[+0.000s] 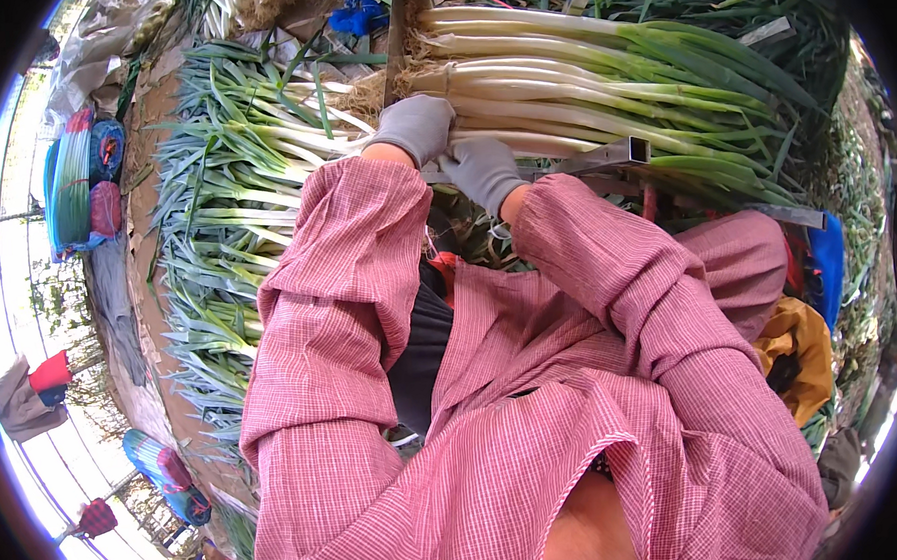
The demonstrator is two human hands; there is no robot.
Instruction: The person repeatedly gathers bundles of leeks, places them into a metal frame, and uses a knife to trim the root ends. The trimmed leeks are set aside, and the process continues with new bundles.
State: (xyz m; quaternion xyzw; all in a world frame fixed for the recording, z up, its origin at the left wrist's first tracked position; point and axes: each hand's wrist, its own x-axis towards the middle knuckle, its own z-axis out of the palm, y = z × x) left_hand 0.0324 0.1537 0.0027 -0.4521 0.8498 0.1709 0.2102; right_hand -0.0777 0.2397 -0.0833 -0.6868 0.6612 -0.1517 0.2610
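Observation:
A bundle of long green onions lies sideways on a metal frame, with pale root ends to the left and green leaves to the right. What looks like a thin tie crosses the stalks near their roots. My left hand, in a grey knit glove, is at the bundle's root end, against a flat upright metal plate. Just below and to the right, my right hand, gloved alike, has bent fingers at the lowest stalks. The fingertips of both hands are partly hidden, so whether they grip anything is unclear.
More green onions lie in a long row on the ground at left. Rolls of plastic material stand beyond them. Blue netting is at the top, and a mustard-coloured cloth or bag sits at right. Loose leaves litter the right side.

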